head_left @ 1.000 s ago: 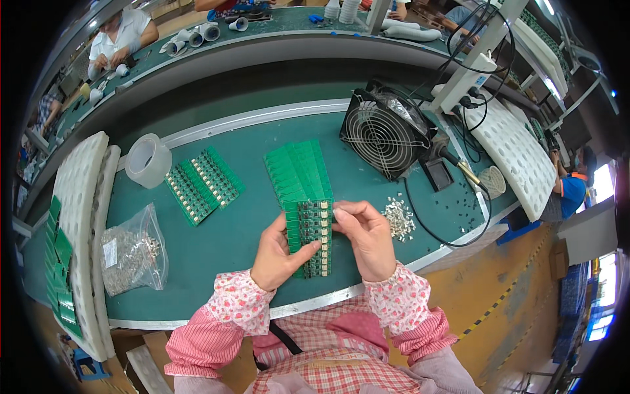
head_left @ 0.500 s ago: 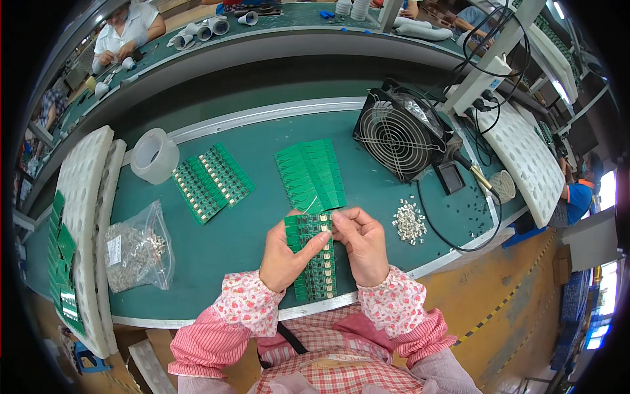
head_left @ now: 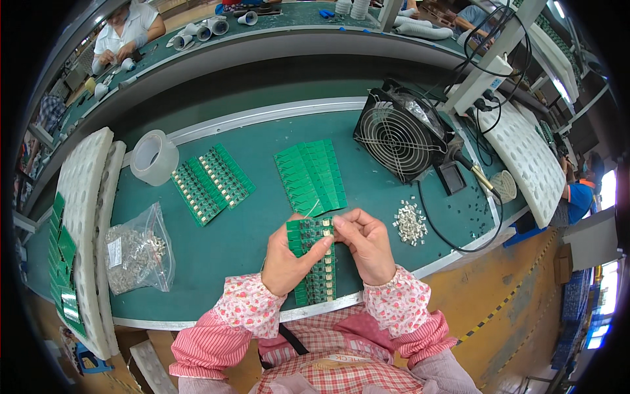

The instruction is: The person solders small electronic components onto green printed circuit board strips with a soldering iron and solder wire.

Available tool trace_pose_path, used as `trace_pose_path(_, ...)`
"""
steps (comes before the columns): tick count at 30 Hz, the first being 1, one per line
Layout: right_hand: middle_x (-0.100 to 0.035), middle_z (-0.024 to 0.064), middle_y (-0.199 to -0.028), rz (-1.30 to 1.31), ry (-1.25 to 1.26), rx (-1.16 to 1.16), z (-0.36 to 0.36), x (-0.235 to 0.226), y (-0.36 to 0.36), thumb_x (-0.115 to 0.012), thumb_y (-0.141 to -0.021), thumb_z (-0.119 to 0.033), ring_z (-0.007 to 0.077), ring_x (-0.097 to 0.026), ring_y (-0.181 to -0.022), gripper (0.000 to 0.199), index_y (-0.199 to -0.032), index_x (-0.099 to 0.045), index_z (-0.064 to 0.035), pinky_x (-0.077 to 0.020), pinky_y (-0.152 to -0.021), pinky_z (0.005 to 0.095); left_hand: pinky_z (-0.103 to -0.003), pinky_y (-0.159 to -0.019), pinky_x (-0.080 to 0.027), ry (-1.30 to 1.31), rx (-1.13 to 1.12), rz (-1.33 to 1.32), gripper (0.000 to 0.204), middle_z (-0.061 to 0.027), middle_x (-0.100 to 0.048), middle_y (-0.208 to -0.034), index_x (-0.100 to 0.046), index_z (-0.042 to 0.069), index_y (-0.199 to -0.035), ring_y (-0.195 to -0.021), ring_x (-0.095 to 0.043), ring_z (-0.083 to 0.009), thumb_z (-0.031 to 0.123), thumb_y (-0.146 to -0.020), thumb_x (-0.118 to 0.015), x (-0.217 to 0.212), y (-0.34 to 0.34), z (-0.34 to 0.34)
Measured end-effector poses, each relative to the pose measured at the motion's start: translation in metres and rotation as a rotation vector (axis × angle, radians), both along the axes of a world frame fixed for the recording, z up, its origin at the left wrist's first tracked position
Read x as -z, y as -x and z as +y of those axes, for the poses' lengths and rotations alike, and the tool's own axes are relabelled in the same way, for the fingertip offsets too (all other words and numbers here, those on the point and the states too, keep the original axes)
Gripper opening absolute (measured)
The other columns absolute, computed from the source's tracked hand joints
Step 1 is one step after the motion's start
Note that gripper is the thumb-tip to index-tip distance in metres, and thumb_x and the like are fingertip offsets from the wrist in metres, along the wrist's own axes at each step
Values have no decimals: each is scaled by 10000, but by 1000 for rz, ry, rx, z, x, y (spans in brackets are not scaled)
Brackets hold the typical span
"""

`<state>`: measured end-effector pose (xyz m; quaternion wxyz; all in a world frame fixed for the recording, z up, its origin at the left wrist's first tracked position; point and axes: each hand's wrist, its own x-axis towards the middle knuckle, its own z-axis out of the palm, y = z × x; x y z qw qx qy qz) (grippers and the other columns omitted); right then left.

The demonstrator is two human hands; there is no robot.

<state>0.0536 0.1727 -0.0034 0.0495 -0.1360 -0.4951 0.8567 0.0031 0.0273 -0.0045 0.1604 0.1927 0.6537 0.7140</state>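
Head view: the circuit-board panel (head_left: 316, 282), held at the near edge of the table (head_left: 216, 269), could be tilted or dropped if the grip were loosened; its row of pale components (head_left: 329, 269) could be pushed askew by uneven finger pressure. The panel is clamped by the left hand (head_left: 286, 259), its thumb laid across the face. The right hand (head_left: 369, 248) is angled inward, thumb and forefinger near the top corner; whether anything is pinched cannot be told.

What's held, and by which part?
A green circuit-board panel, gripped at its left edge by the left hand; right hand at its top-right corner.
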Motion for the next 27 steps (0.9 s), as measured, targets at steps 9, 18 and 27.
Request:
trace_pose_path(9, -622, 53, -850, -4, -144, 50, -6, 2, -3, -614, -880, -120, 78, -583, -764, 132, -910, -553, -7, -479, -717, 215, -226, -658, -454, 8, 18, -26, 150, 0, -585, -827, -592, 6, -890, -762, -554, -62, 53, -786, -689, -3, -3, -1)
trace_pose_path(18, -600, 40, -876, 53, -187, 99, -10, 9, -7, -618, -880, -129, 62, -560, -807, 163, -933, -516, -13, -460, -739, 200, -227, -649, -466, 41, 41, 77, 173, -14, -596, -830, -595, 4, -895, -746, -564, -67, 52, -770, -704, 2, -5, 0)
trace_pose_path(27, -605, 94, -874, 96, -1681, 460, 49, -6, -24, -702, -756, -143, 235, -567, -862, 264, -983, -606, -50, -443, -788, 352, -237, -648, -489, -101, 101, -298, 256, -12, -608, -841, -564, 19, -978, -724, -579, -74, 66, -772, -710, -1, -1, -3)
